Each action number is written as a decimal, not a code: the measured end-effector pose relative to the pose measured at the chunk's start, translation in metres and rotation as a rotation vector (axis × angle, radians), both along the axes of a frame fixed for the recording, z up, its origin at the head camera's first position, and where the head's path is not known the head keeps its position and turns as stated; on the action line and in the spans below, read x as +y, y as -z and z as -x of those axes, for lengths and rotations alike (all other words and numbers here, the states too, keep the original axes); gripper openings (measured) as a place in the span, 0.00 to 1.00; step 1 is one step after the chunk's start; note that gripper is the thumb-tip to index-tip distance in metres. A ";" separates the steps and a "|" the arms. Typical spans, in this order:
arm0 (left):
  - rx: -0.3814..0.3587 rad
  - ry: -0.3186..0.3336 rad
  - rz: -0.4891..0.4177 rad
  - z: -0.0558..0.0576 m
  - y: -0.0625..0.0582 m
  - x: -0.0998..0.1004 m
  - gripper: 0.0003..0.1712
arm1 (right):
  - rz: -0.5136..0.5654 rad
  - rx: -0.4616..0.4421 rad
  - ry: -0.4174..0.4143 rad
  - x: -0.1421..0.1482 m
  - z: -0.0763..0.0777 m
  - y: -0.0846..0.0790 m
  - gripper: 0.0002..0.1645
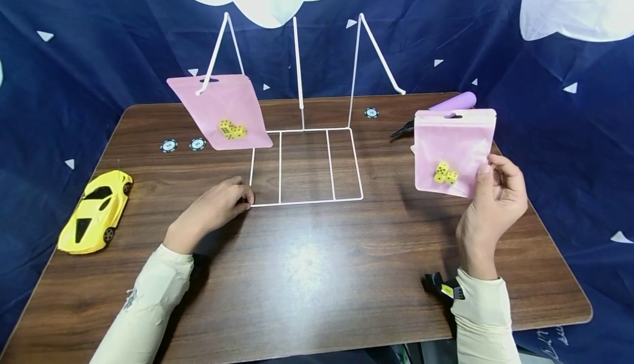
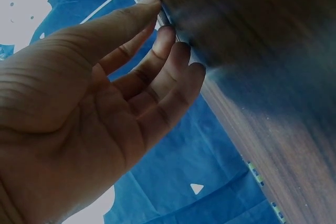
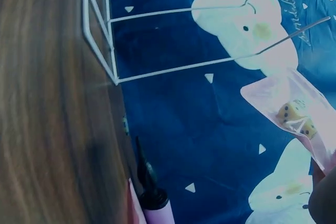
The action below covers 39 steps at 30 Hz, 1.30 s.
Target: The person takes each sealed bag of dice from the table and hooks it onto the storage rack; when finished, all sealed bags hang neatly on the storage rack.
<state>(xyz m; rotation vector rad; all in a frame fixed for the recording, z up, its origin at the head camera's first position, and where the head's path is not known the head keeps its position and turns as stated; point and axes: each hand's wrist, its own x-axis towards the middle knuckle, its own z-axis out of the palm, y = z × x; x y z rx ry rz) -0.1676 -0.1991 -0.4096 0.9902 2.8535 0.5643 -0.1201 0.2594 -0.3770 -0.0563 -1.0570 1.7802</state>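
A white wire display rack (image 1: 298, 66) stands on the table, with three hook arms rising at its back. My left hand (image 1: 220, 201) pinches the wire at the rack's front left corner; the left wrist view shows the thumb and fingertips at the table's surface. From the left hook hangs a pink pouch (image 1: 228, 97) with yellow dice (image 1: 231, 129) in it. Off to the right of the rack, my right hand (image 1: 495, 204) holds a second pink pouch (image 1: 455, 141) by its lower right edge, between thumb and fingers. Three yellow dice (image 1: 446, 173) show through its front.
A yellow toy car (image 1: 96, 212) sits at the left. Poker chips lie behind: two left (image 1: 169, 145), one (image 1: 371, 113) right of the rack. Behind the held pouch lies a purple pump-like tool (image 1: 458, 101) with a black nozzle (image 3: 148, 177), partly over something pink.
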 end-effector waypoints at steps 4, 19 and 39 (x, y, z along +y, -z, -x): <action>0.007 0.001 0.002 -0.001 0.002 0.000 0.09 | 0.046 0.051 0.013 -0.009 -0.003 -0.011 0.08; 0.011 -0.010 -0.002 -0.002 0.003 0.000 0.09 | 0.122 0.177 -0.039 -0.043 -0.006 -0.032 0.17; 0.024 0.002 -0.021 -0.001 0.005 -0.002 0.10 | 0.104 0.207 -0.144 -0.082 -0.002 -0.037 0.19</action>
